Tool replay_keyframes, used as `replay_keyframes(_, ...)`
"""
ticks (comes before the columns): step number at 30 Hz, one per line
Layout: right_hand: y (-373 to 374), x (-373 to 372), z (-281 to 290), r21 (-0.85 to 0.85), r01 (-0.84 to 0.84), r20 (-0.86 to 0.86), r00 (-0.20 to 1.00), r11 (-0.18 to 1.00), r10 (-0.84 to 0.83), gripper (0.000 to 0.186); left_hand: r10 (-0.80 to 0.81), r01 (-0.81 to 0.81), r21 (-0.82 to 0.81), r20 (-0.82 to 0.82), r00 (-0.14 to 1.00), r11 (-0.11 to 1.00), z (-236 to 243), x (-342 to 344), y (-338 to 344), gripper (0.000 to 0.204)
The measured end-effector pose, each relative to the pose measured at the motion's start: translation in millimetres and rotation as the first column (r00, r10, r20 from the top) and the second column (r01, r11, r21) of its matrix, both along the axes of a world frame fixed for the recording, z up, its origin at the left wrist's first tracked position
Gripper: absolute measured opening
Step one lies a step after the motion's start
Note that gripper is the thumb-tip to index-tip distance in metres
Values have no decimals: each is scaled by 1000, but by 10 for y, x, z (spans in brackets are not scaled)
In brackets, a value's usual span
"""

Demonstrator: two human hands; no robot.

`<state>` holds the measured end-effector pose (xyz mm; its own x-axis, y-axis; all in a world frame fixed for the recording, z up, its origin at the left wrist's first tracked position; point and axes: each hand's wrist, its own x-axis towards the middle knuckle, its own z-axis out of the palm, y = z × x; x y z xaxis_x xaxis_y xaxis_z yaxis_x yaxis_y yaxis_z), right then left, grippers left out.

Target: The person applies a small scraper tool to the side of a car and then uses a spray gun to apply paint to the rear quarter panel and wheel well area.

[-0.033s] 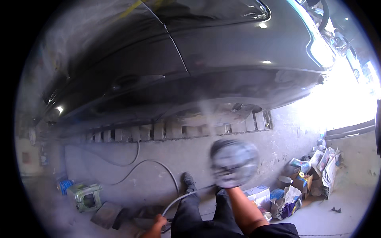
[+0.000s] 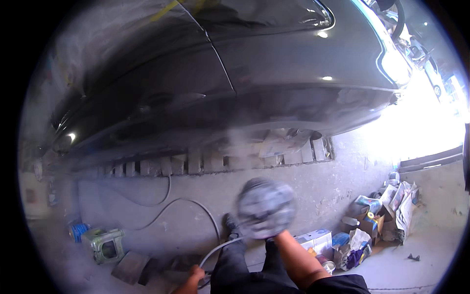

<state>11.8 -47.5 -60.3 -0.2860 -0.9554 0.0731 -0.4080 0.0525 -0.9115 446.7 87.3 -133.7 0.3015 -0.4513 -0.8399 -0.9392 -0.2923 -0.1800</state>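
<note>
Gripping round sander [image 2: 267, 208], right fingers [image 2: 272, 237] beneath.

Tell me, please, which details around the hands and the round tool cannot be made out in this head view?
- Right hand: hidden behind the round tool, which is motion-blurred, so its grip is unclear.
- Left hand: cut off by the lower edge; whether it holds the grey hose is unclear.
- Car's lower body: hazy with dust or mist.
- Clutter of cans and papers: too small.
</note>
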Motion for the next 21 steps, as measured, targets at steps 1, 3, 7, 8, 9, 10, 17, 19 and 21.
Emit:
replay_keyframes(1, -61, 275, 110, 5, -106, -33, 994, 994, 107, 46, -12, 13, 39, -14, 1000, 999, 41, 11, -93, 31)
replay_keyframes(3, -186, 605, 421, -55, -265, -62, 963, 963, 261, 63, -37, 40, 111, -35, 999, 993, 217, 10, -319, 31)
replay_keyframes(7, -246, 1010, 765, 28, -485, -3, 874, 874, 485, 77, -56, 69, 97, -129, 990, 993, 192, 279, -426, 45)
replay_keyframes(8, -243, 1027, 843, 40, -478, -6, 878, 878, 478, 76, -50, 61, 55, -182, 982, 997, 315, 229, -518, 47)
replay_keyframes(9, -224, 1019, 943, 53, -470, -9, 882, 881, 471, 75, -67, 74, 26, -211, 975, 997, 277, 257, -532, 45)
replay_keyframes(10, -205, 1029, 1043, 60, -465, -4, 885, 883, 466, 75, -81, 82, -6, -231, 970, 997, 277, 318, -551, 43)
replay_keyframes(17, 101, 653, 1230, 61, -355, -123, 925, 933, 360, 59, -157, 162, 1, -243, 957, 987, 156, 372, -819, 35)
replay_keyframes(19, 245, 650, 1098, 125, -260, 113, 962, 957, 247, 58, -267, 275, -5, -252, 930, 961, 92, 395, -911, 36)
replay_keyframes(21, 286, 696, 1218, 185, -175, 170, 975, 967, 144, 56, -321, 330, -6, -255, 912, 944, 95, 418, -938, 36)
